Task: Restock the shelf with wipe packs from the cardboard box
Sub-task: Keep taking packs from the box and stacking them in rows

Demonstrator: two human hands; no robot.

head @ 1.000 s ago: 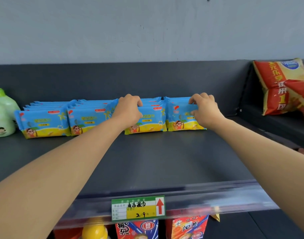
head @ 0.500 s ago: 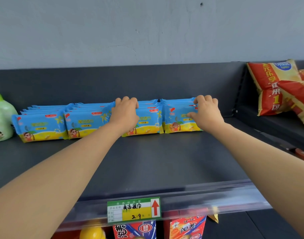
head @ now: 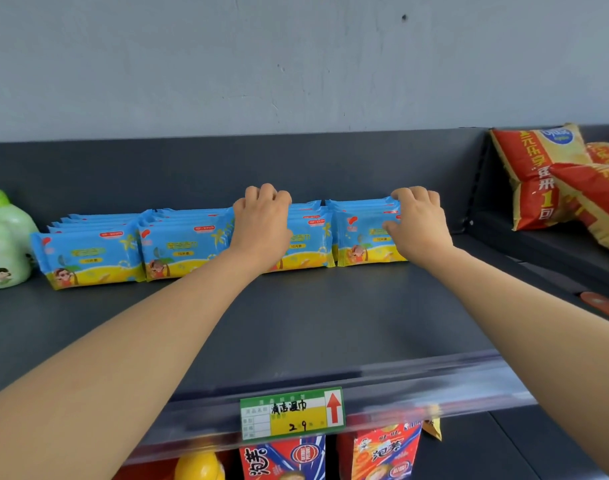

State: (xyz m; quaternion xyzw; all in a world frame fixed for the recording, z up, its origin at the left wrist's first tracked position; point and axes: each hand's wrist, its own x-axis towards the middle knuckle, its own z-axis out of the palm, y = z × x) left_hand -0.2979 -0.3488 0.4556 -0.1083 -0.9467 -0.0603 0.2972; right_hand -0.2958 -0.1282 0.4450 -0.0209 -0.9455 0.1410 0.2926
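Observation:
Several rows of blue-and-yellow wipe packs stand upright along the back of the dark grey shelf (head: pixel 296 323). My left hand (head: pixel 261 220) curls over the top of the third row (head: pixel 308 244), covering that row's left half. My right hand (head: pixel 419 220) grips the right end of the fourth row (head: pixel 362 237), fingers on the top edge and thumb on the front face. The first row (head: pixel 88 258) and second row (head: pixel 182 251) stand untouched to the left. The cardboard box is out of view.
Green bottles (head: pixel 5 244) stand at the shelf's left end. Red and yellow snack bags (head: pixel 545 174) lie in the neighbouring bay on the right. A clear front rail (head: pixel 434 386) carries a green price label (head: pixel 292 414). Red snack packets (head: pixel 282 459) sit on the shelf below.
Both hands stay on the same two rows of packs. The fingers have shifted only slightly along the top edges, and the view has drifted a little.

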